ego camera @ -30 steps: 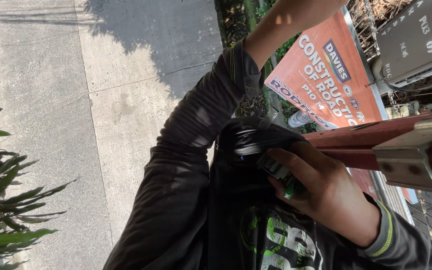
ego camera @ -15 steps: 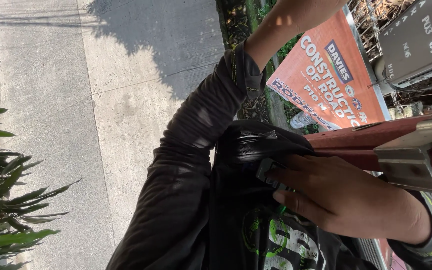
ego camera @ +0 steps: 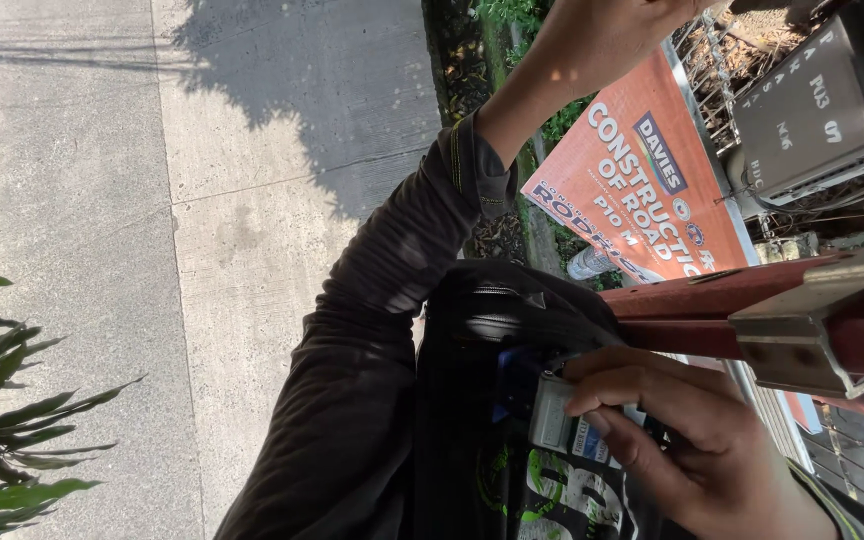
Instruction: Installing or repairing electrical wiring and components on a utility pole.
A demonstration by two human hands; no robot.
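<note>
Two of your fingers [ego camera: 652, 395] and the thumb of your right hand [ego camera: 697, 450] pinched a small pale packet [ego camera: 555, 418] at the open mouth of the black bag [ego camera: 497, 400]; that grip was closed on the packet, which sat half out of the bag's opening beside a bit of blue. The bag hung against your chest, and its dark flap [ego camera: 512, 295] curved just above the packet. Right of the bag ran a red metal bar [ego camera: 752, 300] with a grey bracket [ego camera: 802, 330], close past your knuckles.

Your left hand [ego camera: 602, 35] was raised well above the bag, your dark sleeve [ego camera: 392, 270] stretching up from it to a bare wrist. Its fingers ran past the top edge, so you cannot tell whether it was clenched or loose. Beyond the bag, between that arm and the bar, stood an orange sign [ego camera: 642, 190]. Left of the bag lay a concrete pavement [ego camera: 152, 200] in sun and shade, with green leaves [ego camera: 2, 400] at the far left edge.
</note>
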